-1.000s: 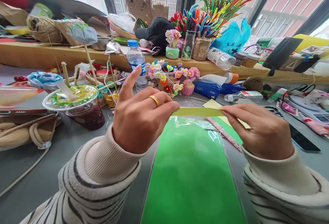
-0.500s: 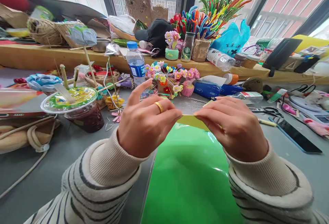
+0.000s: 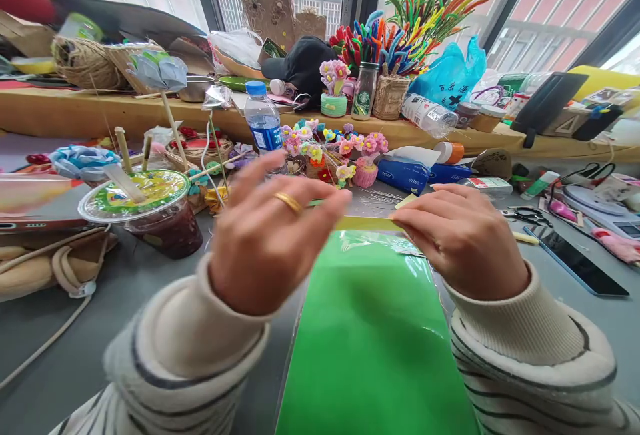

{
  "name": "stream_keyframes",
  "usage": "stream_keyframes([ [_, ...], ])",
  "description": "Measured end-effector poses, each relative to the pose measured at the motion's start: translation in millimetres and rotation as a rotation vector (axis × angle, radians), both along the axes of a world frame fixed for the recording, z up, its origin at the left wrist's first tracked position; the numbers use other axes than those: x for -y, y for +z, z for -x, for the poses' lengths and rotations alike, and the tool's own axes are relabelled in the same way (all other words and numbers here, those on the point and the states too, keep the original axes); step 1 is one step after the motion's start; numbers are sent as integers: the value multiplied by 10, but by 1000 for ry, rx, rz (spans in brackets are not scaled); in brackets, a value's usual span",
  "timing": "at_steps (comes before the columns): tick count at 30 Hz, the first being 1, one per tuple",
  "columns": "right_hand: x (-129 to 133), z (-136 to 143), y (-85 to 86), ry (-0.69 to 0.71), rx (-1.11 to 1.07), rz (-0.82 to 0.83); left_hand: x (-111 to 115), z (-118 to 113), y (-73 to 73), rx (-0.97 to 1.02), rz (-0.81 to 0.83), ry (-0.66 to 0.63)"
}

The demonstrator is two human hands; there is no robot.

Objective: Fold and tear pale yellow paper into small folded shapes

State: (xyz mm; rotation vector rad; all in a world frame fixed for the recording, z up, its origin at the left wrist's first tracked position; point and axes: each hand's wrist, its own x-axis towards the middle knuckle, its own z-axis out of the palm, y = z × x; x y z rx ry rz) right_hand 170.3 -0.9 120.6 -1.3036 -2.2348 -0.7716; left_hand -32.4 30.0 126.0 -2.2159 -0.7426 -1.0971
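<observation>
the yellow strip (image 3: 367, 224) sits in front of us, between our two hands and over the far end of the green sheet (image 3: 370, 342). the fingers of our right hand (image 3: 465, 242) are pinched shut on its right end. the fingers of our left hand (image 3: 267, 242) are blurred, tips drawn close together by the strip's left part; we cannot tell whether they touch it. half a second ago both hands gripped the strip, nearer each other; since then our left hand has shifted left, and more of the strip shows. around us on the worktop (image 3: 125, 288), a lidded cup (image 3: 165, 228) stands to the left and a phone (image 3: 580, 265) lies to the right.
</observation>
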Motion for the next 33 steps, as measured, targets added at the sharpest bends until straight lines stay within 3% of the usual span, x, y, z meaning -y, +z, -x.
stream_keyframes([
  [6, 40, 118, 5, 100, -34, 73, 59, -234, -193, -82, 157, -131],
  [13, 21, -40, 38, 119, -40, 88, -3, -166, -161, -68, 168, -179],
  [17, 1, -311, 67, 7, 5, 8, -40, -108, -133, -61, 139, -125],
  [21, 29, -430, 114, -234, -26, -147, -67, -102, -144, -71, 117, -85],
  [23, 41, -338, 110, -202, -107, -178, -59, -127, -158, -83, 125, -89],
  [25, 37, -180, 77, -28, -102, -14, -38, -153, -166, -90, 129, -110],
  [27, 19, -30, 30, 56, -67, 10, -17, -163, -160, -93, 131, -131],
  [33, 6, 22, 17, 68, -55, -17, -39, -74, -84, -137, 142, -138],
])
